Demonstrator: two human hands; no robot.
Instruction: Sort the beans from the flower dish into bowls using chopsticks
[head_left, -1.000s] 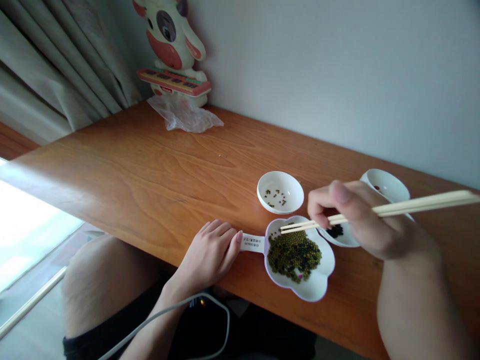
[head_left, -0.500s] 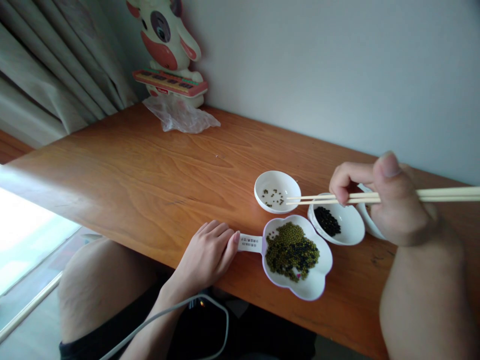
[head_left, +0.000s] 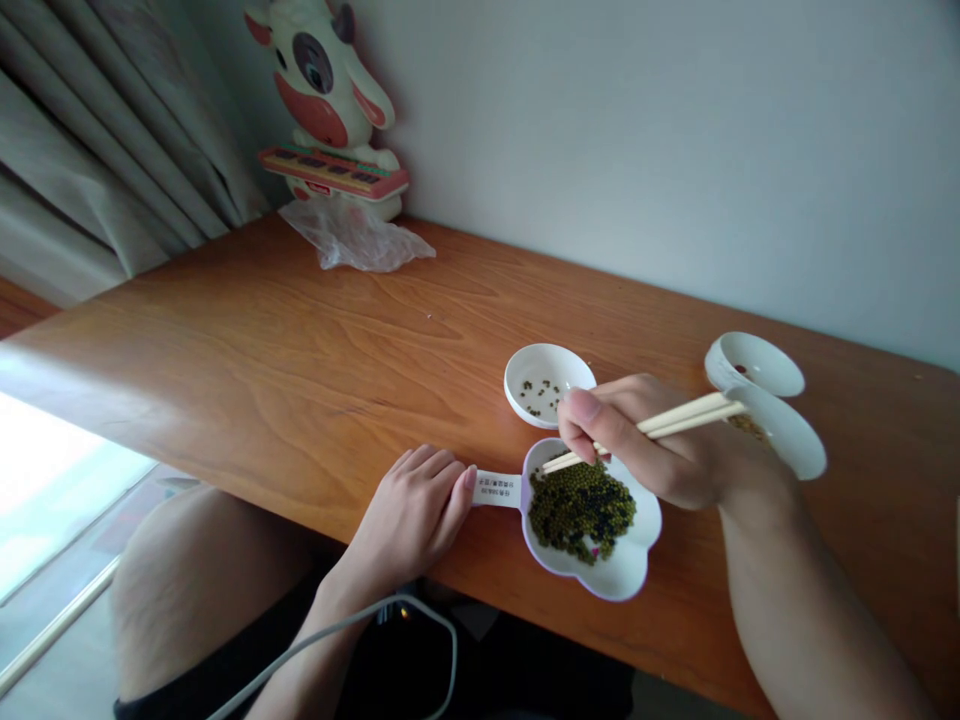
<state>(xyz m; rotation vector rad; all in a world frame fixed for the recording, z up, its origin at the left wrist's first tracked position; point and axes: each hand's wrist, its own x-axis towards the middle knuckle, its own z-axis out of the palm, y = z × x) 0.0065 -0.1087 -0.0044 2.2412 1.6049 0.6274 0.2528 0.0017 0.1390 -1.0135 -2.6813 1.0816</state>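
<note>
My right hand (head_left: 645, 435) grips a pair of pale chopsticks (head_left: 686, 415), whose tips touch the upper left of the bean pile (head_left: 581, 505). Green and black beans lie mixed in a white, purple-rimmed, flower-shaped dish (head_left: 637, 570). The dish's labelled handle (head_left: 496, 489) points left, and my left hand (head_left: 416, 510) is closed on its end. Just behind the dish stands a white bowl (head_left: 544, 362) with scattered green beans. The bowl of black beans is hidden behind my right hand.
Two more white bowls (head_left: 765, 362) (head_left: 799, 435) stand at the right, one with brownish pieces. A cow-shaped toy keyboard (head_left: 334, 165) and a crumpled clear plastic bag (head_left: 360, 240) are at the back left of the wooden table (head_left: 300, 330). A cable (head_left: 322, 632) crosses my left forearm.
My right hand has moved left and down with the chopsticks. Their tips have gone from the bowl of green beans to the flower-shaped dish. My left hand stays on the handle.
</note>
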